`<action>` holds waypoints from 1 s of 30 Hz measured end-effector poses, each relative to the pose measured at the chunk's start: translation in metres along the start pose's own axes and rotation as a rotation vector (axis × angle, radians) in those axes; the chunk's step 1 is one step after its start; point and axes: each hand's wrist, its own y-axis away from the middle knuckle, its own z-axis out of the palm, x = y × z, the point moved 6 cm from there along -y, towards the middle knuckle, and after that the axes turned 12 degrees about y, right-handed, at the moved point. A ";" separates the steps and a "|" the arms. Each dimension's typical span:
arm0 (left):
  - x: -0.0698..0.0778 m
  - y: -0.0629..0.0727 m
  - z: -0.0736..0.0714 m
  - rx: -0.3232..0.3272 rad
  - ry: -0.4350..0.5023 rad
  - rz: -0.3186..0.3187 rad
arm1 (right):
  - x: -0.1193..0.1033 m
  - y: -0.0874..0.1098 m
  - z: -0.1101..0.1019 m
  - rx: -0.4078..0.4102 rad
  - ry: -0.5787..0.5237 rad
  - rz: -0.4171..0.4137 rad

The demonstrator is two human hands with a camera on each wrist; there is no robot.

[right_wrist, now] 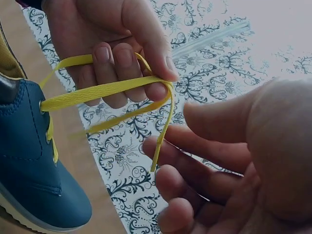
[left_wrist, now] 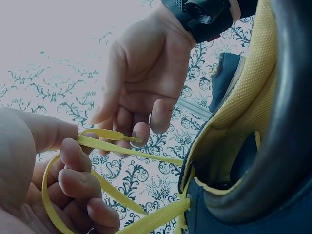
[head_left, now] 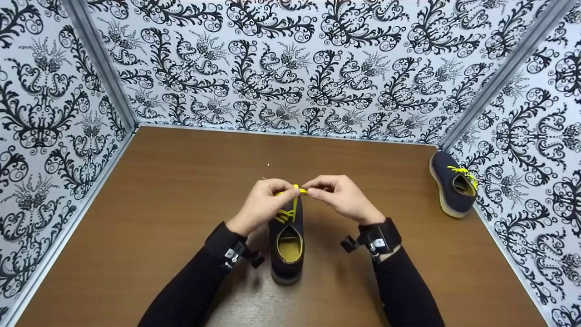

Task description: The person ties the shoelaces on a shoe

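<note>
A dark blue sneaker (head_left: 287, 269) with a yellow lining stands on the table, toe pointing away from me. My left hand (head_left: 263, 202) pinches its yellow shoelace (right_wrist: 97, 95) between thumb and forefinger above the toe side. Part of the lace curves under the left fingers in the left wrist view, and a short lace end (right_wrist: 157, 155) hangs past the pinch. Close by on the right is my right hand (head_left: 344, 197), fingers loosely bent around that end. The right wrist view shows a gap between its thumb (right_wrist: 214, 114) and fingertips, with no lace gripped.
A matching sneaker (head_left: 449, 186) with yellow laces sits at the right edge of the brown table (head_left: 190, 154), against the patterned side panel (head_left: 535, 150). Patterned panels also stand at the back and left. Tiny pale specks lie beyond the near shoe.
</note>
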 end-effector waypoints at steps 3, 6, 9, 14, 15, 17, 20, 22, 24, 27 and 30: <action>0.000 0.000 0.000 0.000 -0.005 0.010 | -0.001 0.000 0.003 -0.027 0.023 -0.003; -0.001 0.000 -0.001 0.006 0.006 0.007 | -0.001 0.000 0.004 -0.026 0.035 -0.004; -0.002 0.000 -0.001 0.019 0.031 -0.015 | -0.002 0.001 0.001 -0.002 0.051 -0.001; -0.004 0.001 -0.001 0.035 0.058 -0.043 | 0.001 0.003 -0.007 0.061 0.059 0.031; -0.004 0.001 -0.001 0.038 0.053 -0.042 | 0.002 0.004 -0.009 0.075 0.058 0.040; -0.003 0.000 -0.001 0.039 0.041 -0.037 | 0.003 0.004 -0.013 0.102 0.051 0.058; -0.003 0.000 -0.001 0.042 0.032 -0.035 | 0.006 0.005 -0.019 0.139 0.039 0.090; -0.003 0.000 0.000 0.046 0.034 -0.036 | 0.008 0.006 -0.022 0.157 0.032 0.113; -0.005 -0.001 0.000 0.052 0.047 -0.039 | 0.010 0.007 -0.025 0.165 0.030 0.138; -0.007 -0.001 0.000 0.065 0.091 -0.056 | 0.012 0.008 -0.026 0.147 0.034 0.164; -0.010 -0.002 0.000 0.070 0.151 -0.079 | 0.013 0.008 -0.023 0.100 0.057 0.169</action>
